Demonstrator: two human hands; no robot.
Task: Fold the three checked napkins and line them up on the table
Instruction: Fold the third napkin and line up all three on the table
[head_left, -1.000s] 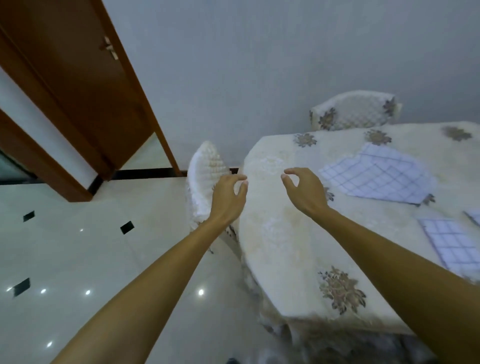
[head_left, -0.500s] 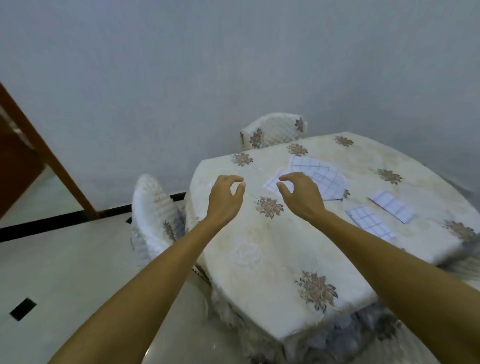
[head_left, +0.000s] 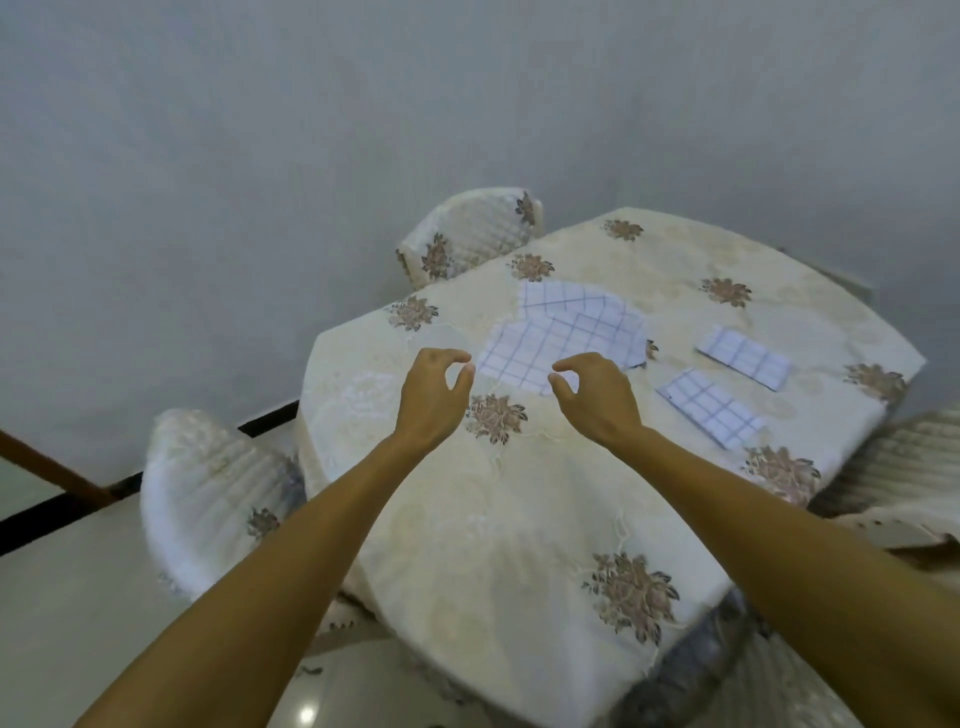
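Three white napkins with a blue check lie on the cream flowered tablecloth (head_left: 519, 519). The largest napkin (head_left: 566, 332) is spread loosely, partly unfolded, at the table's far middle. To its right lie two folded napkins side by side, one nearer (head_left: 709, 408) and one farther (head_left: 745, 356). My left hand (head_left: 434, 397) and my right hand (head_left: 597, 397) hover over the cloth just short of the large napkin's near edge. Both hold nothing, with fingers curled and thumb and forefinger apart.
Cloth-covered chairs stand around the table: one at the far side (head_left: 467, 234), one at the left (head_left: 208, 488), and part of one at the right (head_left: 904, 467). A grey wall rises behind. Pale tiled floor (head_left: 78, 597) lies to the left.
The view has swung right from the door and floor onto the table, so all three napkins now show. Both hands stay raised and empty, now close to the large napkin.
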